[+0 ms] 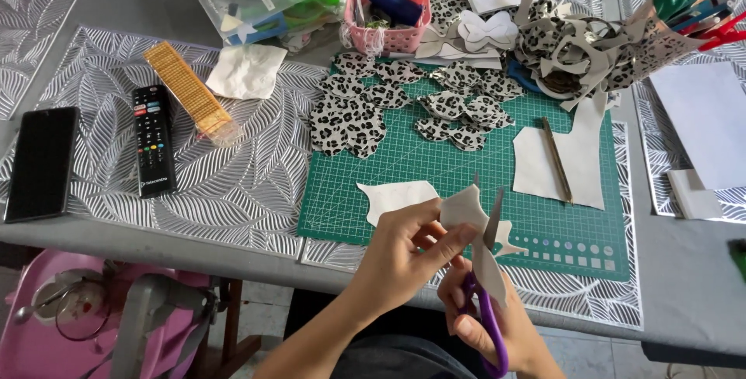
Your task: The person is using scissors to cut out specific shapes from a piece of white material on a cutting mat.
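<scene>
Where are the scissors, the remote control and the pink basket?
scissors (491,325), head view, on the purple handle.
remote control (153,140), head view, on its button face.
pink basket (404,37), head view, on its front wall.

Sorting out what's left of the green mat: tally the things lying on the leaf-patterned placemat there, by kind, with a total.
Black phone: 1
Black remote control: 1
Long gold-coloured mesh strip: 1
Crumpled white sheet: 1
Total: 4

All four lie apart from each other; the phone hangs partly off the placemat's left edge.
</scene>
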